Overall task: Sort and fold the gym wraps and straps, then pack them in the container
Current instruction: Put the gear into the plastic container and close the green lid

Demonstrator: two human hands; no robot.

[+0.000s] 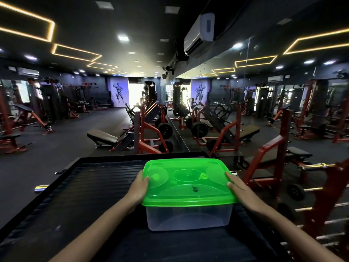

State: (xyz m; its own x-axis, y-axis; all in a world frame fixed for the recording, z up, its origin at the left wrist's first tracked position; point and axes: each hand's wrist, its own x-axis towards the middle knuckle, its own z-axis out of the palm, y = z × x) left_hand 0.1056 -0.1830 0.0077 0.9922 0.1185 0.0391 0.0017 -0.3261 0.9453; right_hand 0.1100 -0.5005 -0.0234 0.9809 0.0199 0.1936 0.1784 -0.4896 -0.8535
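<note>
We see a clear plastic container [188, 217] sitting on a dark ribbed desk [90, 190], toward its right half, near us. A bright green lid [187, 179] sits on top of the container and overhangs its walls on every side. The walls are see-through; we can't make out any wraps or straps inside.

Left hand [138, 190] grips the lid's left edge, thumb lying on the top face, fingers curled down and hidden under the rim. Right hand [238, 190] grips the right edge the same way, thumb on top near the corner, fingers tucked below. Both forearms come in from the bottom of the view, one on each side of the container.

We can't tell whether the lid is snapped down or just resting.

Beyond the desk: dark gym floor, a red-framed bench [105, 138] left of centre, plate-loaded machines with black weight plates [164, 130] further back, and a mirror wall on the right. An air-conditioning unit [200, 33] hangs high on the right, yellow strip lights on the ceiling.
</note>
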